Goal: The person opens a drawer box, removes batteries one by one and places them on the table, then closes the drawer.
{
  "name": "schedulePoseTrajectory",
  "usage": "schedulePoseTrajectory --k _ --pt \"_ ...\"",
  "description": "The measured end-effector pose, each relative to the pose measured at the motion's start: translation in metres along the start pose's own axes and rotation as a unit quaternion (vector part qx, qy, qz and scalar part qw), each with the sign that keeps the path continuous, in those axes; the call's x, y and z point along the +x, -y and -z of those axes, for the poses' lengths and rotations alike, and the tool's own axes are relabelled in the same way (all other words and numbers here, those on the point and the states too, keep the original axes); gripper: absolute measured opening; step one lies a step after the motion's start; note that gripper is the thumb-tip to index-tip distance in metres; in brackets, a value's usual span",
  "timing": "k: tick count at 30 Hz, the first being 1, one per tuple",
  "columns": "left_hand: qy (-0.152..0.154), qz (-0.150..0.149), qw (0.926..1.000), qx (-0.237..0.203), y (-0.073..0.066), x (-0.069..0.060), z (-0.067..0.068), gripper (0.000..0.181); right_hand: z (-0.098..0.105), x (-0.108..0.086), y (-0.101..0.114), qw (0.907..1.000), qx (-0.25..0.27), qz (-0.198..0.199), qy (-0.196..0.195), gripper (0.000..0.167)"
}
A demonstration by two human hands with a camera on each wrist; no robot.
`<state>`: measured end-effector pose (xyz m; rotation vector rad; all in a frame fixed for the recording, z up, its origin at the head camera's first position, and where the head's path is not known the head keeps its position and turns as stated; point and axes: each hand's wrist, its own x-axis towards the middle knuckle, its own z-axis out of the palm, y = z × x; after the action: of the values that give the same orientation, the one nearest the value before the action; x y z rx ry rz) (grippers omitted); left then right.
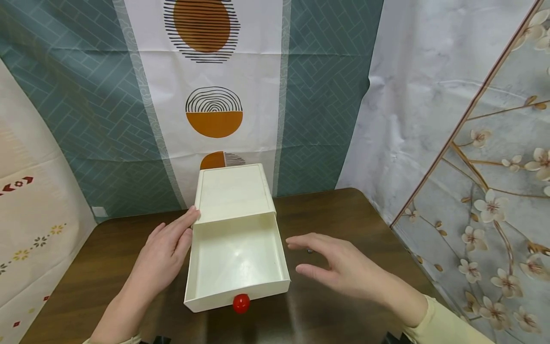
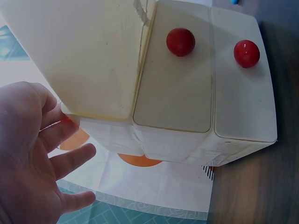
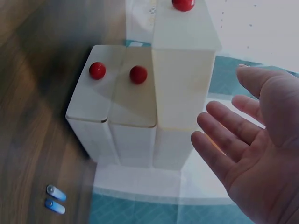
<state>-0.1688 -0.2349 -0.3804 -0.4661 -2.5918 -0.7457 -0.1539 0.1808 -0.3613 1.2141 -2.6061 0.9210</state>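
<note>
Apparently working on opening the drawer point(image 1: 238, 258), jutting from the cabinet point(image 1: 234, 193) toward six o'clock. Touching the cabinet at ten with the left hand point(image 1: 165, 253), fingers straight; holding the right hand point(image 1: 339, 265) at three, unclasped, empty. Probably needing the batteries point(image 3: 57, 193), at three, next.

The head view is bright, with glare inside the drawer point(image 1: 236, 258).

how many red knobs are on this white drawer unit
3: one knob on the pulled-out top drawer, a second knob on the shut middle drawer, a third knob on the shut bottom drawer.
</note>
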Motion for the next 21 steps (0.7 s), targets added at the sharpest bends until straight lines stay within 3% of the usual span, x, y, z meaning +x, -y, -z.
schedulePoseTrajectory --k 13,21 --pt "0.007 0.004 1.0 0.002 -0.001 0.0 0.001 0.045 -0.001 -0.003 0.025 0.9977 0.044 0.051 -0.009 0.051" --pt "0.008 0.005 0.9999 0.004 -0.001 0.0 0.002 0.045 -0.006 -0.003 0.039 0.9925 0.05 0.11 -0.017 0.05"
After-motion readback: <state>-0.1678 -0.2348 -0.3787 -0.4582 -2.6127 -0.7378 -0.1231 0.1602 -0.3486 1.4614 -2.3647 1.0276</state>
